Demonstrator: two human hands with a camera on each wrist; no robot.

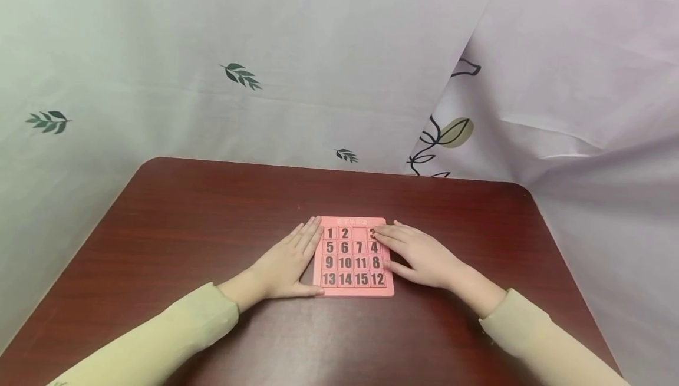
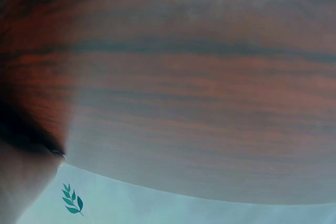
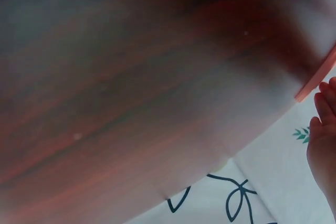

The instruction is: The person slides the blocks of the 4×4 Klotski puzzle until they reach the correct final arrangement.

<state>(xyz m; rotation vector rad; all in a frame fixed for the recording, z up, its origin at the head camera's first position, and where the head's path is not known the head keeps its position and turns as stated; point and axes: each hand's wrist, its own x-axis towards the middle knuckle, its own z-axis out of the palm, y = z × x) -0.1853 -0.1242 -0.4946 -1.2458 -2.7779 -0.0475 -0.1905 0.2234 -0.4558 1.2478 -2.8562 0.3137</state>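
A pink number sliding puzzle (image 1: 352, 292) lies flat on the table, its numbered tiles in rows. In the top row, tiles 1 and 2 are at the left, followed by an empty slot (image 1: 359, 233), then tile 3 partly covered by fingertips. My left hand (image 1: 278, 265) rests along the puzzle's left edge, fingers straight and thumb out to the lower left corner. From the right, my right hand (image 1: 424, 256) reaches in with extended fingers touching tile 3, its thumb at the right edge beside tile 8. In the right wrist view, the puzzle's edge (image 3: 317, 74) shows above the fingers.
The dark red wooden table (image 1: 212, 215) has rounded far corners. Pale curtains (image 1: 318, 50) with leaf prints hang behind it and along the sides. Table surface and curtain fill most of the left wrist view.
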